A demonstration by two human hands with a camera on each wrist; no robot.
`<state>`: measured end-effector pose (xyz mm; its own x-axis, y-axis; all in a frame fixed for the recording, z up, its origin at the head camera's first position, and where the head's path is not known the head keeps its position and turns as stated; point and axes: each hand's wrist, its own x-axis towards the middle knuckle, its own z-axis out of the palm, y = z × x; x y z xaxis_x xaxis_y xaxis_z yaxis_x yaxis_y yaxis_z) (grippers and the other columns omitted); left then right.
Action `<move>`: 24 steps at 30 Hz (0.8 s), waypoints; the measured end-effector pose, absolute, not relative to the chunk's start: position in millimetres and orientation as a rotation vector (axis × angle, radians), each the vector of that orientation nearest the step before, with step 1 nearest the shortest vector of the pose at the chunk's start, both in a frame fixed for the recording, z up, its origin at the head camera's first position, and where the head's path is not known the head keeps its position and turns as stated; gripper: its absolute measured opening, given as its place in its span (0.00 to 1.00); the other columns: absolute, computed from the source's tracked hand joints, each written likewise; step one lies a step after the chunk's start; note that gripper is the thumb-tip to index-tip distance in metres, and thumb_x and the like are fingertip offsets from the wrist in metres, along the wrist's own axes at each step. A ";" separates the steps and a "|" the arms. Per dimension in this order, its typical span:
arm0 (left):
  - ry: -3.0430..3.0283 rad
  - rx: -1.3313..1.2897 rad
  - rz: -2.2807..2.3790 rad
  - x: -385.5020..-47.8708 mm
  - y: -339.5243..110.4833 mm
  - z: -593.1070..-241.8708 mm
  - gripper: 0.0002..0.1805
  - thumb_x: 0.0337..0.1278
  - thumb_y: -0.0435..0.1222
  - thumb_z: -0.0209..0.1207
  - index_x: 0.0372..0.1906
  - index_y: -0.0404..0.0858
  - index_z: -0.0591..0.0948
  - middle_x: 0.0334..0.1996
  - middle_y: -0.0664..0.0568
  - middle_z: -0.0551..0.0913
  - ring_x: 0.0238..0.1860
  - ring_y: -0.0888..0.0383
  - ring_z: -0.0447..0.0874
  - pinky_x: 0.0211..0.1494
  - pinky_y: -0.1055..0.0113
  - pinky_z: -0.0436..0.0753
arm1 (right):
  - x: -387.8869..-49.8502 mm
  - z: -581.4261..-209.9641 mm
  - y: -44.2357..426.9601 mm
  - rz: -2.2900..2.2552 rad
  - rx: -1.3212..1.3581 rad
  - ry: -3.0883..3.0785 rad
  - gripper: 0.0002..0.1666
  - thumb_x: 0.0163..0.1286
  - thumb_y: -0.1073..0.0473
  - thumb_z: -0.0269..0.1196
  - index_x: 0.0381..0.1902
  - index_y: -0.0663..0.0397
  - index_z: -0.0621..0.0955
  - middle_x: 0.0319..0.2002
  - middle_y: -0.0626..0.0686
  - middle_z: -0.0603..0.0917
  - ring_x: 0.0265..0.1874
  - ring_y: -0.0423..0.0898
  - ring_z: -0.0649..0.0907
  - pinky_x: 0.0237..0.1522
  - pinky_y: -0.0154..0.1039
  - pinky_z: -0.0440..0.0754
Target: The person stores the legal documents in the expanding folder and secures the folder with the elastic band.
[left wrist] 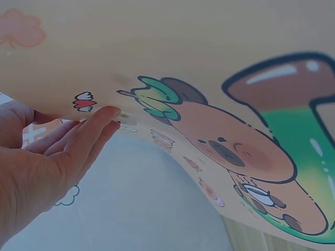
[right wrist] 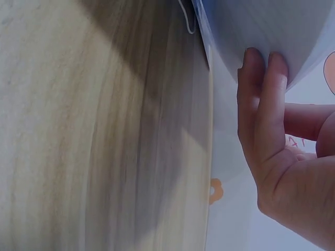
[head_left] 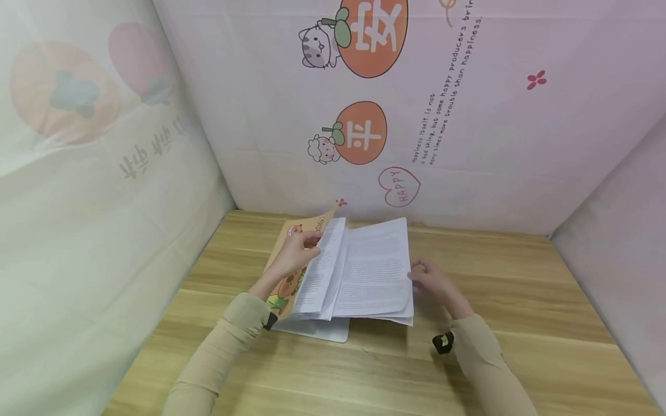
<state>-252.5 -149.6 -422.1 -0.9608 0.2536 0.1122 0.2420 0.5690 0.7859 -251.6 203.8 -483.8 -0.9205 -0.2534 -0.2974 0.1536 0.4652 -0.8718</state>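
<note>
A stack of printed white sheets (head_left: pixel 372 268) lies spread open in the middle of the table, inside an orange cartoon-printed cover (head_left: pixel 288 283) raised on the left. My left hand (head_left: pixel 293 254) pinches the raised cover and pages at the left side. Close up in the left wrist view, the cover's capybara drawing (left wrist: pixel 235 141) faces the camera beside the left hand (left wrist: pixel 47 167). At the right edge of the sheets, my right hand (head_left: pixel 434 283) pinches the paper, with two fingers behind it in the right wrist view. A pale rounded-corner flap (head_left: pixel 325 330) shows underneath.
The wooden table (head_left: pixel 364 375) extends on both sides and in front. White printed cloth walls (head_left: pixel 270 144) enclose it at the back, left and right. Black wrist cameras (head_left: pixel 443 342) sit near the sleeve cuffs.
</note>
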 end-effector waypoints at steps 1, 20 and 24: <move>2.771 0.436 1.386 -252.6 -149.2 -421.9 0.25 0.60 0.28 0.54 0.64 0.28 0.75 0.57 0.34 0.83 0.56 0.42 0.83 0.57 0.53 0.83 | -251.2 -483.0 204.3 -1.446 -0.087 2.333 0.25 0.74 0.59 0.54 0.62 0.68 0.66 0.45 0.60 0.82 0.35 0.41 0.81 0.41 0.38 0.81; 2.764 0.421 1.397 -254.7 -147.0 -427.6 0.25 0.61 0.28 0.55 0.64 0.28 0.75 0.57 0.35 0.83 0.57 0.41 0.83 0.59 0.51 0.82 | -250.6 -486.6 192.7 -1.513 -0.120 2.281 0.20 0.71 0.64 0.55 0.57 0.70 0.68 0.32 0.50 0.81 0.29 0.40 0.81 0.34 0.32 0.81; 2.769 0.410 1.395 -256.4 -147.3 -428.2 0.25 0.61 0.29 0.55 0.64 0.28 0.75 0.57 0.35 0.82 0.57 0.42 0.83 0.60 0.51 0.81 | -249.4 -482.8 192.7 -1.534 -0.158 2.252 0.20 0.71 0.66 0.55 0.57 0.71 0.67 0.32 0.50 0.82 0.29 0.40 0.81 0.34 0.33 0.81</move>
